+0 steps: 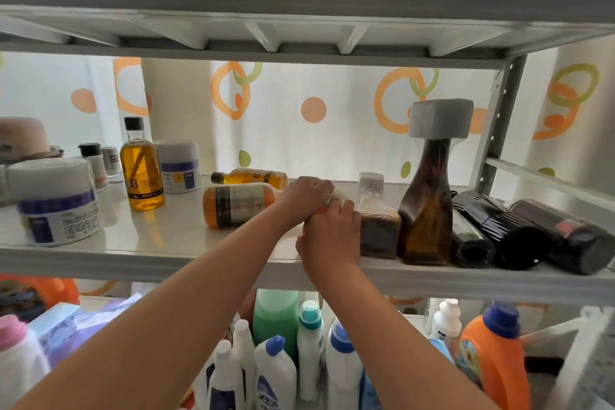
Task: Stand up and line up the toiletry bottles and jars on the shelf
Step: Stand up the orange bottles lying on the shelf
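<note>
Reaching up from below, the left hand (307, 195) and right hand (329, 233) meet mid-shelf (133, 263), fingers curled together round a mostly hidden bottle (339, 197). Left of them, two amber bottles (238, 205) lie flat and one amber bottle (143, 170) stands near two white jars (56, 201). To their right stand one square brown bottle (379, 226) and one tall twisted bottle (429, 203). Beyond those, three black bottles (509, 230) lie on their sides.
</note>
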`<state>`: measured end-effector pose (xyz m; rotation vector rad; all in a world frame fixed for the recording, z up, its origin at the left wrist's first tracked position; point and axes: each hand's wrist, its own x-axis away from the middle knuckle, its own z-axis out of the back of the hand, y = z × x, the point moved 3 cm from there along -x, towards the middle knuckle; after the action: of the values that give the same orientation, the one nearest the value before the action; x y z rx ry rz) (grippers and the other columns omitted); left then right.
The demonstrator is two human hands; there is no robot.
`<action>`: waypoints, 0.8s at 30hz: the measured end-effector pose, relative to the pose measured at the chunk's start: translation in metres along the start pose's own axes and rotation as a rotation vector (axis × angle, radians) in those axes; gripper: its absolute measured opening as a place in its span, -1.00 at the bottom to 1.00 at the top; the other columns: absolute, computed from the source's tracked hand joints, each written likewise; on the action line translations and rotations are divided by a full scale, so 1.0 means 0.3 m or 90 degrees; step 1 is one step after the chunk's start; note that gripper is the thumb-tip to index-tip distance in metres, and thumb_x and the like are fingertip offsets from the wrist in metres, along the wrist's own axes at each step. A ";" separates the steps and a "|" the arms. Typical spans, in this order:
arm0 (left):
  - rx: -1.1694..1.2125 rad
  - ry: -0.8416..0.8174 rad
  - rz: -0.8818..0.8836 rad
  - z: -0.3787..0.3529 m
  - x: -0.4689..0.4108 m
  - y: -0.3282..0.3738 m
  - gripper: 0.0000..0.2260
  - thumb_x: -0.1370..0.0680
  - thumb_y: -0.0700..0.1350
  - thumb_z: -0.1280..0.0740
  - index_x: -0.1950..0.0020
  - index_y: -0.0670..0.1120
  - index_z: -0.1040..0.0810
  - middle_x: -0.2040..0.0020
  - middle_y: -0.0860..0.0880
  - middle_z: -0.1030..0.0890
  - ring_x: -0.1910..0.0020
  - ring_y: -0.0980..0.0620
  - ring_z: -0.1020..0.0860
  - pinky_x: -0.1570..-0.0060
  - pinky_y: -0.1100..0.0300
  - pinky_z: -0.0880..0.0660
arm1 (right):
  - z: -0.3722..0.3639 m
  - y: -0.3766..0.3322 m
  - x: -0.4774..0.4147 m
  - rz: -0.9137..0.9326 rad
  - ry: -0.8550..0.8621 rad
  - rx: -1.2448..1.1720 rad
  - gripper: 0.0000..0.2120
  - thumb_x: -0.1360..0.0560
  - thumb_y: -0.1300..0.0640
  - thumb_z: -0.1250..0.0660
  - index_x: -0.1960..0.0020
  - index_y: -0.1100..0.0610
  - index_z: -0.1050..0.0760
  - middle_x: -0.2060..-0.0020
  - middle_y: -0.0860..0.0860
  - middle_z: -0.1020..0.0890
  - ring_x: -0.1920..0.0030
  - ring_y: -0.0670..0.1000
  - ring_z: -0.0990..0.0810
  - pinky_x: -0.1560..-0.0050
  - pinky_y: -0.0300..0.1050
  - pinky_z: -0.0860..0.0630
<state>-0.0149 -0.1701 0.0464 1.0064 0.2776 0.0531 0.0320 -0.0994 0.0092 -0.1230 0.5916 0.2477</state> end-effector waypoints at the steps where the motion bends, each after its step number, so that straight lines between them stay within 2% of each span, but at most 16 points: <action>1: 0.020 0.018 -0.016 0.002 0.014 -0.005 -0.74 -0.63 -0.15 -0.11 -0.24 -0.17 -0.47 -0.12 -0.09 -0.56 -0.04 0.01 -0.53 -0.04 0.38 -0.39 | 0.014 0.002 0.010 0.004 -0.003 -0.002 -0.53 -0.51 0.03 -0.28 -0.36 0.18 -0.35 -0.34 0.21 -0.33 -0.33 0.19 -0.26 -0.34 0.02 -0.21; 2: 0.044 0.015 -0.018 -0.003 0.030 -0.014 -0.71 -0.63 -0.16 -0.10 -0.29 -0.19 -0.46 -0.22 -0.16 -0.54 -0.17 -0.08 -0.50 -0.20 0.23 -0.37 | 0.024 0.000 0.021 0.011 -0.005 -0.005 -0.53 -0.51 0.02 -0.28 -0.36 0.17 -0.35 -0.35 0.20 -0.32 -0.34 0.19 -0.25 -0.34 0.02 -0.20; 4: 0.105 0.006 -0.010 -0.009 0.070 -0.024 -0.70 -0.61 -0.12 -0.10 -0.21 -0.16 -0.54 -0.23 -0.17 -0.55 -0.19 -0.10 -0.50 -0.26 0.05 -0.37 | 0.039 -0.005 0.043 0.020 -0.006 -0.019 -0.52 -0.50 0.00 -0.30 -0.37 0.13 -0.35 -0.35 0.19 -0.32 -0.34 0.18 -0.25 -0.35 0.02 -0.20; 6: 0.153 0.030 -0.013 -0.012 0.095 -0.044 -0.67 -0.61 -0.06 -0.08 -0.17 -0.14 -0.57 -0.20 -0.13 -0.57 -0.17 -0.08 -0.52 -0.27 0.03 -0.39 | 0.055 -0.003 0.065 0.027 0.010 -0.044 -0.52 -0.51 0.01 -0.29 -0.39 0.09 -0.32 -0.36 0.18 -0.32 -0.35 0.18 -0.25 -0.37 0.02 -0.20; 9: 0.212 0.024 -0.033 -0.025 0.127 -0.066 -0.64 -0.59 -0.03 -0.08 -0.22 -0.12 -0.56 -0.20 -0.11 -0.59 -0.19 -0.06 -0.53 -0.32 -0.02 -0.37 | 0.075 0.005 0.088 0.047 -0.001 -0.102 -0.53 -0.52 0.04 -0.27 -0.41 0.06 -0.30 -0.38 0.17 -0.30 -0.37 0.18 -0.24 -0.38 0.03 -0.20; 11: 0.248 0.023 -0.044 -0.034 0.147 -0.074 -0.68 -0.57 0.02 -0.11 -0.10 -0.05 -0.60 -0.10 -0.11 -0.63 -0.12 -0.06 -0.56 -0.29 -0.02 -0.40 | 0.102 0.023 0.100 0.073 0.015 -0.179 -0.59 -0.52 0.09 -0.25 -0.35 0.11 -0.38 -0.33 0.18 -0.38 -0.33 0.18 -0.30 -0.35 0.01 -0.25; 13: 0.237 0.019 -0.074 -0.052 0.153 -0.092 -0.74 -0.52 0.11 -0.15 0.08 0.02 -0.58 0.07 -0.07 -0.61 0.02 -0.06 -0.56 -0.16 -0.05 -0.44 | 0.134 0.062 0.105 0.070 0.097 -0.232 -0.67 -0.50 0.16 -0.25 -0.25 0.18 -0.46 -0.19 0.17 -0.52 -0.23 0.15 -0.42 -0.24 -0.04 -0.36; 14: 0.207 0.012 -0.093 -0.064 0.166 -0.096 -0.71 -0.50 0.17 -0.14 0.05 0.05 -0.56 0.06 -0.04 -0.60 0.01 -0.05 -0.55 -0.12 -0.05 -0.46 | 0.145 0.086 0.105 0.049 0.139 -0.219 -0.68 -0.50 0.19 -0.27 -0.24 0.19 -0.47 -0.17 0.16 -0.54 -0.22 0.15 -0.44 -0.22 -0.05 -0.38; 15: 0.174 0.013 -0.109 -0.076 0.176 -0.101 -0.65 -0.49 0.22 -0.13 -0.08 0.05 -0.53 -0.03 -0.03 -0.58 -0.05 -0.04 -0.55 -0.14 -0.05 -0.48 | 0.149 0.110 0.103 0.026 0.156 -0.186 -0.65 -0.50 0.19 -0.29 -0.28 0.19 -0.44 -0.21 0.17 -0.52 -0.26 0.15 -0.42 -0.26 -0.03 -0.37; 17: 0.126 0.034 -0.118 -0.078 0.205 -0.097 -0.46 -0.45 0.30 -0.14 -0.32 0.04 -0.40 -0.23 -0.06 -0.51 -0.18 -0.06 -0.52 -0.18 -0.06 -0.50 | 0.135 0.149 0.089 -0.005 0.098 -0.112 -0.56 -0.52 0.14 -0.29 -0.38 0.16 -0.33 -0.33 0.16 -0.42 -0.37 0.15 -0.31 -0.36 0.01 -0.30; 18: 0.118 0.041 -0.123 -0.077 0.212 -0.093 -0.42 -0.45 0.32 -0.16 -0.37 0.04 -0.36 -0.28 -0.07 -0.48 -0.20 -0.07 -0.50 -0.18 -0.07 -0.51 | 0.127 0.164 0.081 -0.010 0.052 -0.087 -0.56 -0.53 0.11 -0.28 -0.38 0.15 -0.33 -0.34 0.15 -0.41 -0.37 0.14 -0.31 -0.39 0.01 -0.30; 20: 0.108 0.032 -0.128 -0.077 0.210 -0.092 -0.45 -0.50 0.28 -0.19 -0.40 0.04 -0.32 -0.33 -0.08 -0.43 -0.24 -0.08 -0.47 -0.20 -0.09 -0.49 | 0.119 0.179 0.073 -0.003 -0.010 -0.050 -0.65 -0.54 0.07 -0.26 -0.29 0.16 -0.39 -0.24 0.13 -0.49 -0.27 0.12 -0.42 -0.32 -0.02 -0.37; 24: 0.128 0.026 -0.110 -0.076 0.199 -0.096 -0.45 -0.47 0.25 -0.19 -0.41 0.07 -0.31 -0.37 -0.09 -0.39 -0.26 -0.09 -0.45 -0.23 -0.11 -0.47 | 0.130 0.185 0.071 0.027 -0.005 -0.022 -0.69 -0.53 0.08 -0.27 -0.23 0.17 -0.44 -0.16 0.11 -0.55 -0.16 0.09 -0.52 -0.23 -0.07 -0.46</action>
<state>0.0343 -0.1564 -0.0015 1.1779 0.4118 -0.1139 0.0551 -0.0345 0.0268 -0.1425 0.5828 0.2996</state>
